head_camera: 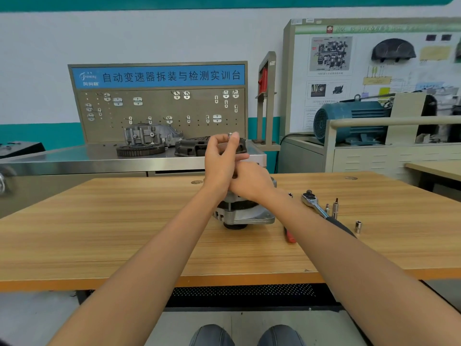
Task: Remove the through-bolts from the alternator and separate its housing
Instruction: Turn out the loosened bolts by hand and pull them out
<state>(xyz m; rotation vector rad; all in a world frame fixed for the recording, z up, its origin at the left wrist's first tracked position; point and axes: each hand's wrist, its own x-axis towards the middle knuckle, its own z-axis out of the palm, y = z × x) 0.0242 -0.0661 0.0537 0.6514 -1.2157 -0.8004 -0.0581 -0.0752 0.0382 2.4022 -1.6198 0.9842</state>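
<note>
Metal through-bolt (pixel 230 134) upright (left hand (pixel 222 161) pinching)

Both forearms are bare all the way up, no sleeves, gloves, watch or rings on either the left hand (pixel 222 161) or right hand (pixel 252 182). Knees (pixel 249 335) in dark bluish-grey trousers.

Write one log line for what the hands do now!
left hand: pinches bolt | right hand: rests on alternator | ratchet: idle
</note>
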